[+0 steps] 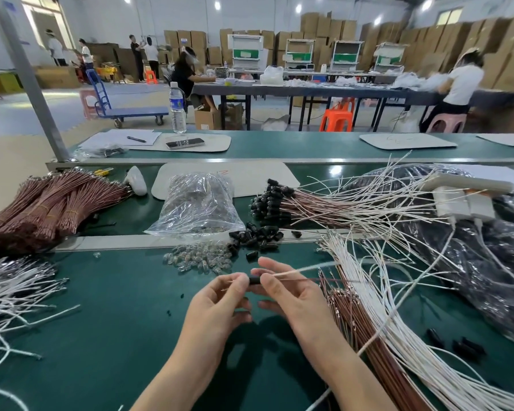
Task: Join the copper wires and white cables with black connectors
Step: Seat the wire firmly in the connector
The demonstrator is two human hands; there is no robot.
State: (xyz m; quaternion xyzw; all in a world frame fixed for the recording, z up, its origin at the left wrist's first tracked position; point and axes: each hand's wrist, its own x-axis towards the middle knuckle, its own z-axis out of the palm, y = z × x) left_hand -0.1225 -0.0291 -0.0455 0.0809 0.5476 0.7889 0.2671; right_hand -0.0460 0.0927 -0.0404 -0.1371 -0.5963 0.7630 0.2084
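- Black connector (255,280): held in the air between both hands, low over the green belt (116,315), front centre of the bench.
- Looks like light, rigid plastic. It's small enough to squirt out of a pinch, so I'd grip the body sides and keep off the open end.
- White cable (304,269) and copper wire (312,279) leave its right end and trail off to the right.
- Both are thin and floppy over their length. My guess is they only push straight if held close to the tip, just beside the connector mouth.
- Can't tell whether they're fully seated, as a thumb covers the mouth.
- Left hand (217,307): thumb and forefinger tips pinch the connector's left end, other fingers loosely curled underneath.
- Right hand (291,295): thumb pinches the two leads right at the connector, forefinger stretched out above and touching nothing.
- Both forearms come in from the bottom edge and converge, with the fingertips nearly meeting over the part.
- Loose connectors (255,237) are heaped just beyond the hands, with clear plastic pieces (199,259) to their left.
- Lead stock (368,315), white and copper mixed, lies fanned beside the right wrist.
- Capped leads (279,200), probably finished ones, are piled further back.
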